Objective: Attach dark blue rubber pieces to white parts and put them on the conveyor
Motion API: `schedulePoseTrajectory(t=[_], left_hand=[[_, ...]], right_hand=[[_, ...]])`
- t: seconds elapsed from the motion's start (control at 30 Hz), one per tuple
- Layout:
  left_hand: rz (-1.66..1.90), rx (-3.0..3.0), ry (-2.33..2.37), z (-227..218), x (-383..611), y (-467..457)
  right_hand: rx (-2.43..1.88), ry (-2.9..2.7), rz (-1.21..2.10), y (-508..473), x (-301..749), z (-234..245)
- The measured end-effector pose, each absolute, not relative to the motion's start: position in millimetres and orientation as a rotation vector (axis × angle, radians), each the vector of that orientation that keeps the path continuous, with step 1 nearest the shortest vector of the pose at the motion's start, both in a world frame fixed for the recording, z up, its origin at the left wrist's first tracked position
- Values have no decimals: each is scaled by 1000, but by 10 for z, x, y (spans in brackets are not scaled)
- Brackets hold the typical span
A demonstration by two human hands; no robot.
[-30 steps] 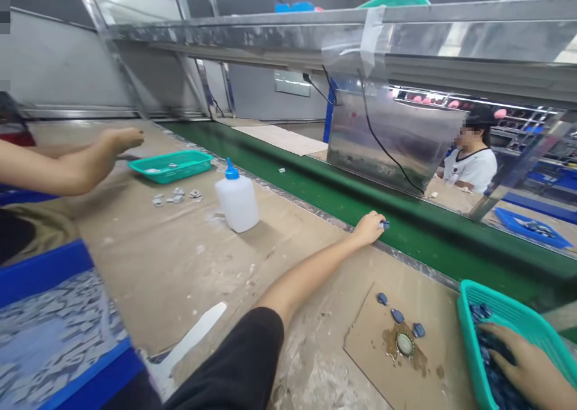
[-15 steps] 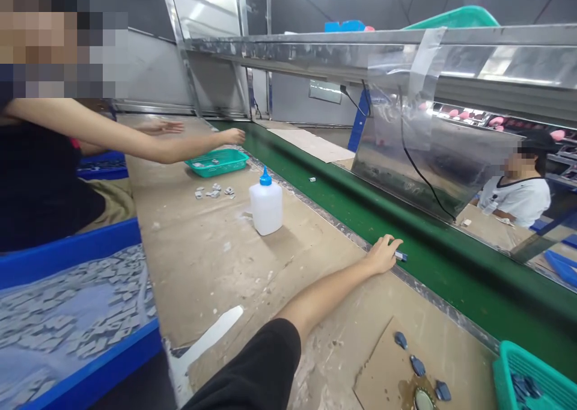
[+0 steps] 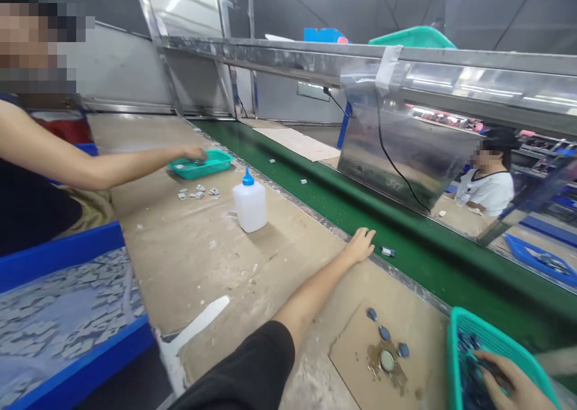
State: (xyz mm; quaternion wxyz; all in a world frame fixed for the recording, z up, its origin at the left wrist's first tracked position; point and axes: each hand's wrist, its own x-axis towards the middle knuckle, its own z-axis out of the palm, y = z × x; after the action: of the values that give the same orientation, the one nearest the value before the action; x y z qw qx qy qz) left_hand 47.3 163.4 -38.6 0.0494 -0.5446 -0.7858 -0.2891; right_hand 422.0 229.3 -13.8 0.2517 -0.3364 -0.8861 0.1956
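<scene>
My left hand [image 3: 362,245] reaches over the near edge of the green belt [image 3: 333,199], fingers stretched out and nothing in them. Just right of its fingertips lies a small white and dark blue piece [image 3: 387,252] on the belt, apart from the hand. At the lower right, my right hand [image 3: 509,379] is inside a green basket [image 3: 455,362] of dark blue pieces, its fingers closed on one dark blue piece [image 3: 499,374]. Three similar pieces [image 3: 384,332] lie on a cardboard sheet [image 3: 347,356] around a round cap-like dish [image 3: 386,360] with a wet stain.
A white bottle with a blue nozzle [image 3: 250,205] stands mid-table. Beyond it are several grey pieces [image 3: 198,192] and a green basket [image 3: 216,165] where a co-worker's hand [image 3: 193,152] reaches. A blue tray [image 3: 135,338] borders the left. A metal panel [image 3: 383,157] overhangs the belt.
My left hand has let go of the white and dark blue piece, now on the belt. My right hand has come into view in the basket. The co-worker's hand moved back to the far basket.
</scene>
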Motion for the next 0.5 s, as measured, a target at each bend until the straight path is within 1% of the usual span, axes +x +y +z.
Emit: schedulePoseTrajectory(t=[0.1, 0.17, 0.37, 0.5], left_hand=[[-892, -1635, -2411, -383, 479, 1650], [-903, -1632, -2416, -380, 471, 1665], [-906, -1628, -2445, -355, 453, 1705], [-895, -1599, -2457, -346, 534, 1665]], right_hand=[[-889, -2330, 617, 2069, 4129, 24], [-829, -2376, 695, 1950, 4046, 101], [-951, -2345, 643, 1897, 4011, 160], [-930, -2318, 610, 1873, 4072, 147]])
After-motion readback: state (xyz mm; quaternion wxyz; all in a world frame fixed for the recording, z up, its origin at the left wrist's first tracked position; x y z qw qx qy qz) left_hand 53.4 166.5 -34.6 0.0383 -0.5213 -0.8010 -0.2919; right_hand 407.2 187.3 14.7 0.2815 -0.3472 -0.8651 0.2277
